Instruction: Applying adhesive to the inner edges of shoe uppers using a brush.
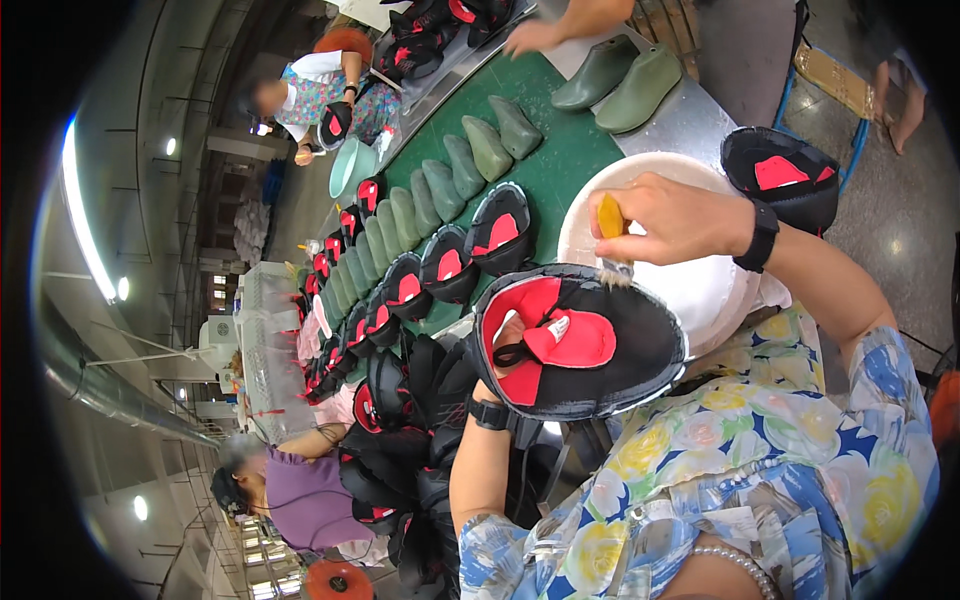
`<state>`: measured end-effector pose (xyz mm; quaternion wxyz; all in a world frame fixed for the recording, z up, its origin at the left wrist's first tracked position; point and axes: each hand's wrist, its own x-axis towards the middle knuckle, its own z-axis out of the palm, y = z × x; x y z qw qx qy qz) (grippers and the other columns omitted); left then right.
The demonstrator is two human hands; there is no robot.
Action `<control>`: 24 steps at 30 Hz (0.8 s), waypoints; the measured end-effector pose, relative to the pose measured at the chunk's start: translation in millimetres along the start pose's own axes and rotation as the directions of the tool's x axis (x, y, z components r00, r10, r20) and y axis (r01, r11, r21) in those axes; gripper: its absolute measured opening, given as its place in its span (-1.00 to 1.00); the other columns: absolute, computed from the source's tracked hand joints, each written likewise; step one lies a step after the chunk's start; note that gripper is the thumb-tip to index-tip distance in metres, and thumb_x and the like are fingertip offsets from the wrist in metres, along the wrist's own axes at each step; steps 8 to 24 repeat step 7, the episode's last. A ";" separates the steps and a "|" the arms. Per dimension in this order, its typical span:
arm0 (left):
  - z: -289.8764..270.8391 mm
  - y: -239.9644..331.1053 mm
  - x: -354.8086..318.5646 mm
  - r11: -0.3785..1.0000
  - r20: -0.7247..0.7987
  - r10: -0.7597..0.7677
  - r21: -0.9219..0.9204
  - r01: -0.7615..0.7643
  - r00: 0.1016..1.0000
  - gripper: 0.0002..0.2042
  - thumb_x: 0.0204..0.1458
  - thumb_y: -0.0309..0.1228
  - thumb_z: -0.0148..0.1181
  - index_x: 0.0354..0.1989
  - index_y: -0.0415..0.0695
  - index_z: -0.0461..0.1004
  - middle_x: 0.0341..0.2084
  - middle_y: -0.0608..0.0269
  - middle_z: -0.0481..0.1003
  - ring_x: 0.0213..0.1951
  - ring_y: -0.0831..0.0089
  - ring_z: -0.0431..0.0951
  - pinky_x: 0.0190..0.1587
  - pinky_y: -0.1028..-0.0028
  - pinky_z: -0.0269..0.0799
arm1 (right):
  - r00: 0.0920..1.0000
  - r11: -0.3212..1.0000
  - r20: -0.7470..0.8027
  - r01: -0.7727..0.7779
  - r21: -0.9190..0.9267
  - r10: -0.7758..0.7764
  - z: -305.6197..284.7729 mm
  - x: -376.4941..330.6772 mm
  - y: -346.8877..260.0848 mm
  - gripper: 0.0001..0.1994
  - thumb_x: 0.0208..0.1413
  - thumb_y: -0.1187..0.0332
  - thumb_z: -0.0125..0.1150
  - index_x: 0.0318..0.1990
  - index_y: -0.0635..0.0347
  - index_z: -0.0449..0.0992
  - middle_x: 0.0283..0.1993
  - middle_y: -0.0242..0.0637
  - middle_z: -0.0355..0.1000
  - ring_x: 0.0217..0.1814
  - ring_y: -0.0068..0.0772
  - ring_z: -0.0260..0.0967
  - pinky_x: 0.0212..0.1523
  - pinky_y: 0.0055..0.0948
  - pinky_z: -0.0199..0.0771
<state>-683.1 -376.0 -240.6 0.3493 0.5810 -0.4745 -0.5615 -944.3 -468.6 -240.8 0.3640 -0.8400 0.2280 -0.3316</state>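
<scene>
A black shoe upper with a red lining and tongue is tilted in front of me, its pale-edged underside rim showing. My left hand is inside it, partly hidden, with fingers showing through the opening. In my right hand is a brush with a yellow handle, gripped between thumb and fingers. The bristles touch or nearly touch the upper's top edge. Just behind the upper stands a round white basin holding white liquid, under my right hand.
Green shoe lasts and more uppers line a green-topped table. Another upper lies right of the basin; a dark pile of uppers is at left. Co-workers sit left, and another person's hand reaches in at top.
</scene>
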 end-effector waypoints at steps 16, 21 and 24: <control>7.7 3.1 4.7 0.974 0.093 0.186 0.115 -0.196 0.978 -0.42 -0.06 -0.40 0.33 0.18 -0.20 0.30 0.05 0.28 0.41 0.07 0.44 0.40 0.14 0.37 0.29 | 0.892 0.902 -0.166 0.393 -0.176 -0.421 25.8 18.8 -7.4 -0.80 0.09 0.28 0.21 -0.28 0.18 0.36 -0.36 -0.19 0.43 -0.21 -0.07 0.41 -0.17 -0.20 0.40; 7.7 3.1 4.7 0.974 0.093 0.186 0.115 -0.196 0.978 -0.42 -0.06 -0.40 0.33 0.18 -0.20 0.30 0.05 0.28 0.41 0.07 0.44 0.40 0.14 0.37 0.29 | 0.892 0.902 -0.166 0.393 -0.176 -0.421 25.8 18.8 -7.4 -0.80 0.09 0.28 0.21 -0.28 0.18 0.36 -0.36 -0.19 0.43 -0.21 -0.07 0.41 -0.17 -0.20 0.40; 7.7 3.1 4.7 0.974 0.093 0.186 0.115 -0.196 0.978 -0.42 -0.06 -0.40 0.33 0.18 -0.20 0.30 0.05 0.28 0.41 0.07 0.44 0.40 0.14 0.37 0.29 | 0.892 0.902 -0.166 0.393 -0.176 -0.421 25.8 18.8 -7.4 -0.80 0.09 0.28 0.21 -0.28 0.18 0.36 -0.36 -0.19 0.43 -0.21 -0.07 0.41 -0.17 -0.20 0.40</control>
